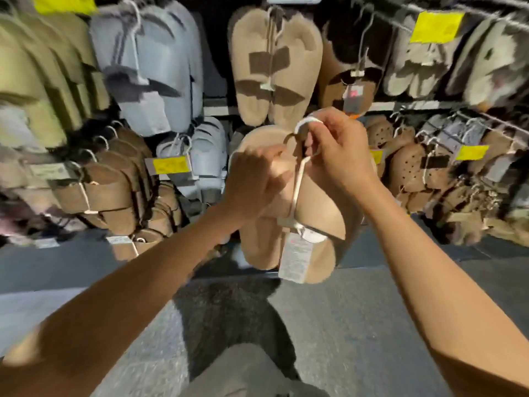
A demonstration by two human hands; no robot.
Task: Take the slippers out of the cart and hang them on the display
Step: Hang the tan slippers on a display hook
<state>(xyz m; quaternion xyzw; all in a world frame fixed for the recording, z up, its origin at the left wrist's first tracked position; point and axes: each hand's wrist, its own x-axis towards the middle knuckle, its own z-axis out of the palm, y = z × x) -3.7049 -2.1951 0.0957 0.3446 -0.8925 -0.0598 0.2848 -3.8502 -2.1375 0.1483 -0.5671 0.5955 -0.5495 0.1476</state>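
A pair of tan slippers (309, 207) hangs at the centre of the view, in front of the display (200, 110), on a white plastic hanger (297, 179) with a paper tag (294, 259) dangling at 6 o'clock. The right hand (337, 156) has its grip closed, pinching the hanger's hook at 12 o'clock. The left hand (254, 181), at 9 o'clock of the pair, curls its fingers against the slipper's edge, gripping it. Other slippers fill the pegs all around.

Blur: the whole display (400, 104) is smeared, its yellow tags (436, 27) unreadable.
Hidden: right hand (340, 156) covers the hanger's (297, 181) hook base.
Label (294, 259): print illegible.
Cut off: both arms, bottom edge.
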